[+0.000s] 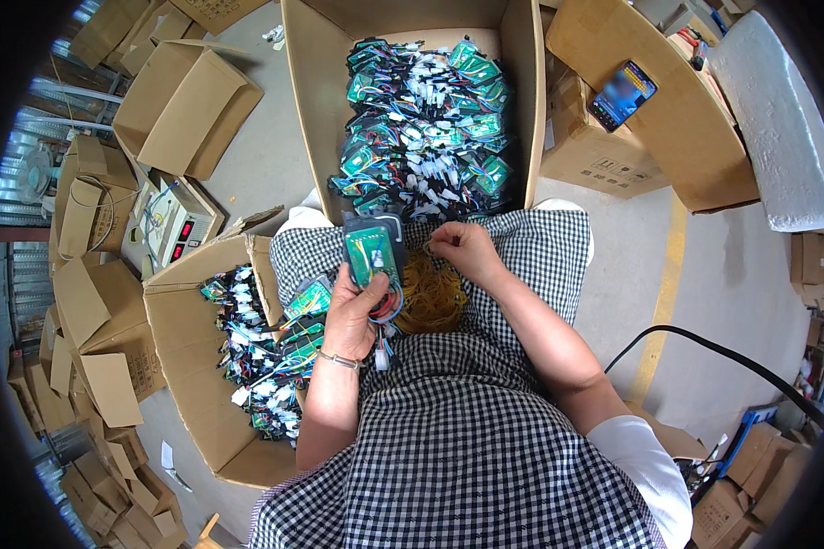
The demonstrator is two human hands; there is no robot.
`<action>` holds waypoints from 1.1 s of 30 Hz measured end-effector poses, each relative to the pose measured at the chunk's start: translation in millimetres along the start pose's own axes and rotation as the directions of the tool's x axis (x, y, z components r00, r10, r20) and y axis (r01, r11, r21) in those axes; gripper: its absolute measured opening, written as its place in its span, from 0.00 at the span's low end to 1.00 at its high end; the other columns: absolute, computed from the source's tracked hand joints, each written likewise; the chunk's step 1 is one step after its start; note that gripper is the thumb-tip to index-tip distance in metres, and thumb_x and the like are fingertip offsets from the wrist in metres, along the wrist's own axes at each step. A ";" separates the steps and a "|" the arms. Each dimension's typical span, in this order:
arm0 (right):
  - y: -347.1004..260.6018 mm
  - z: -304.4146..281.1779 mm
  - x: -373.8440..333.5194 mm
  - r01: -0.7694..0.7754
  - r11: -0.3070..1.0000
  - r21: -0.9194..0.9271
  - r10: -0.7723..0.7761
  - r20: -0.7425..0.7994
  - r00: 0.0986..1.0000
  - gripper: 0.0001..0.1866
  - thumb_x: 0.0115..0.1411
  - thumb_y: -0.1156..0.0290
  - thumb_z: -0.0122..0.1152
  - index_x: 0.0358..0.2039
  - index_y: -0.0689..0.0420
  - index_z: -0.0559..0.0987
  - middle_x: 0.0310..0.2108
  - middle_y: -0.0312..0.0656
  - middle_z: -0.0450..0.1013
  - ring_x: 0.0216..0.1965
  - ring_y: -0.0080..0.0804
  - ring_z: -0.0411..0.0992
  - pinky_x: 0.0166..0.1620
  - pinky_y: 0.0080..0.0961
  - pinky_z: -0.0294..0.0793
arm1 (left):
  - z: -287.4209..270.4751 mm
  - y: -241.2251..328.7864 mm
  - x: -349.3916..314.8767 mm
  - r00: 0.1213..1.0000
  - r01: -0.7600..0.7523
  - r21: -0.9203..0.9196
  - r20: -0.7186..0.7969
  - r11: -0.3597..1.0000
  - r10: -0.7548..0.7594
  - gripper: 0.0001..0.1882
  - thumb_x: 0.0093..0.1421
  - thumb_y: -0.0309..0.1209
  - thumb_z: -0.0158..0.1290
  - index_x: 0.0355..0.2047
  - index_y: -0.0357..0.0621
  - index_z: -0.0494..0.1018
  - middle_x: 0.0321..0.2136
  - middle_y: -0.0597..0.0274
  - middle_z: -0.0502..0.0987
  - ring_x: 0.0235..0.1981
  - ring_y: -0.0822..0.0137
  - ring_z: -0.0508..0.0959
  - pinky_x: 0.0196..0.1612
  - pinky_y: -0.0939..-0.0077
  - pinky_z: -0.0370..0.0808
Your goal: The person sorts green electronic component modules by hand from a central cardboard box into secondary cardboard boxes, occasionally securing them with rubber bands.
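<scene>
My left hand [355, 316] grips a green circuit board in a dark case [373, 252], held upright over my lap, with its coloured wires [386, 306] bunched under my fingers. My right hand [462, 249] is pinched shut on a thin rubber band just right of the board. A pile of tan rubber bands [430, 295] lies on my checked apron between both hands. A large cardboard box [313, 101] ahead holds several wired boards [426, 128]. A second box [178, 366] at my left holds more of them [256, 361].
Empty folded cartons [183, 105] lie at the left and along the left edge. A small meter with a red display [181, 224] sits by the left box. A phone [622, 94] rests on a carton at the right, near white foam [778, 119]. A black cable [705, 348] crosses the floor.
</scene>
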State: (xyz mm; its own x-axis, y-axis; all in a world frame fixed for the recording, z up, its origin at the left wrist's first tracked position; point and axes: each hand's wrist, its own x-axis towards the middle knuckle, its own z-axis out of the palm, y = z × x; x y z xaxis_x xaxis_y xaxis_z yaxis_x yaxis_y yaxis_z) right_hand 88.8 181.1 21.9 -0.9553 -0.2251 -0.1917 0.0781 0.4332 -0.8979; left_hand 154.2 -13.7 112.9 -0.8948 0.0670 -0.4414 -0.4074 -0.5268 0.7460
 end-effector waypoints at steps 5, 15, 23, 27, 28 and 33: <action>-36.0 8.3 -11.9 -0.059 0.796 0.603 0.008 0.087 0.996 0.06 0.54 0.80 0.60 0.34 0.65 0.80 0.28 0.34 0.77 0.29 0.19 0.73 0.34 0.18 0.74 | 2.3 -9.1 9.2 0.986 0.060 0.083 0.150 0.995 -0.072 0.15 0.61 0.26 0.54 0.47 0.45 0.66 0.35 0.69 0.75 0.28 0.77 0.74 0.27 0.84 0.73; -38.8 -19.0 -33.6 -0.307 0.159 0.938 -0.041 0.317 0.947 0.08 0.59 0.77 0.58 0.39 0.63 0.76 0.27 0.42 0.76 0.20 0.24 0.71 0.23 0.15 0.68 | 2.5 -1.7 5.3 0.890 0.145 -0.347 0.454 0.927 0.031 0.18 0.59 0.33 0.56 0.48 0.43 0.66 0.33 0.62 0.71 0.20 0.72 0.68 0.21 0.81 0.61; -28.4 -56.6 -26.5 -0.248 0.796 0.553 -0.475 0.823 0.311 0.15 0.59 0.77 0.56 0.47 0.63 0.77 0.25 0.47 0.78 0.12 0.25 0.71 0.17 0.11 0.66 | 2.7 7.9 -4.6 0.938 0.114 -0.280 0.346 0.953 -0.011 0.16 0.62 0.37 0.53 0.47 0.45 0.67 0.34 0.63 0.66 0.23 0.72 0.65 0.21 0.82 0.58; -47.2 -52.8 -29.0 0.041 0.133 0.990 -0.661 0.058 0.748 0.29 0.56 0.54 0.62 0.54 0.58 0.73 0.53 0.58 0.69 0.52 0.45 0.71 0.52 0.40 0.71 | -2.6 7.2 1.2 0.891 0.093 -0.288 0.452 0.953 0.050 0.18 0.61 0.36 0.54 0.48 0.45 0.66 0.36 0.60 0.67 0.22 0.71 0.66 0.20 0.82 0.58; -57.6 -55.6 -26.0 0.110 0.181 0.977 -0.620 0.026 0.784 0.34 0.54 0.49 0.62 0.57 0.57 0.70 0.58 0.58 0.62 0.59 0.48 0.61 0.59 0.46 0.58 | 3.7 12.8 -0.8 0.910 0.079 -0.275 0.411 0.958 0.043 0.17 0.60 0.32 0.55 0.48 0.45 0.66 0.35 0.61 0.69 0.22 0.72 0.66 0.20 0.82 0.59; -99.7 -81.5 -10.4 0.307 0.672 0.674 -0.511 0.122 0.851 0.46 0.45 0.57 0.71 0.63 0.57 0.62 0.63 0.51 0.58 0.66 0.41 0.53 0.68 0.51 0.34 | 19.4 30.6 5.9 0.964 -0.040 0.207 0.266 0.977 -0.017 0.16 0.59 0.24 0.53 0.47 0.44 0.67 0.30 0.61 0.73 0.23 0.69 0.71 0.23 0.78 0.66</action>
State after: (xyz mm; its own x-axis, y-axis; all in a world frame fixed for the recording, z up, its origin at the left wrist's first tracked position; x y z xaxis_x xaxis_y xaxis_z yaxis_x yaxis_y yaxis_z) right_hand 67.7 211.4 145.8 -0.8181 -0.5193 0.2471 -0.0482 -0.3662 -0.9293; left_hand 132.9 -13.0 142.8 -0.9041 0.2987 -0.3055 -0.4003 -0.3420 0.8502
